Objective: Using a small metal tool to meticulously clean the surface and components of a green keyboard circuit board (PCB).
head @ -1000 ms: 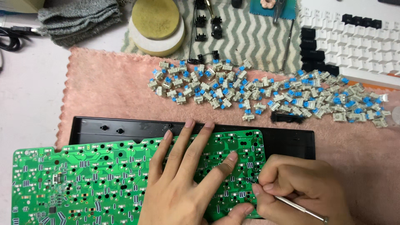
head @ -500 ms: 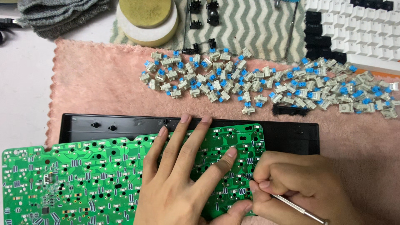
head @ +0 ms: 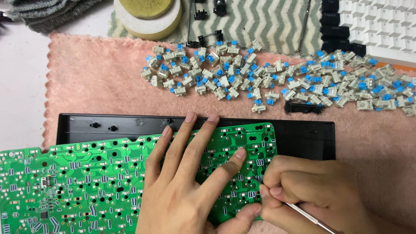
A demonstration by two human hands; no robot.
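Fingers of the left hand (head: pixel 186 190) are spread flat on a green circuit board (head: pixel 82 186), which fills the lower left of the frame and is pressed down near its right end; the grip of this hand is open, nothing being clasped. At the lower right of the frame the right hand (head: pixel 312 190) is closed, its grip clamped on a thin metal tool (head: pixel 310 219) whose shaft runs out toward the bottom edge, while the working tip is hidden behind the fingers at the board's right edge. The board is laid partly over a long black keyboard case (head: pixel 303 138), seen across the middle of the frame. Both are carried on a pink towel (head: pixel 95 78) spread over the tabletop. Across the upper middle and upper right a loose heap of blue-stemmed key switches (head: pixel 268 78) is scattered on the towel. Farther up, a round yellow-and-white tin (head: pixel 149 19) is set on a striped cloth (head: pixel 268 21), and a white keyboard (head: pixel 381 26) with some black keys is cut off by the upper right corner.
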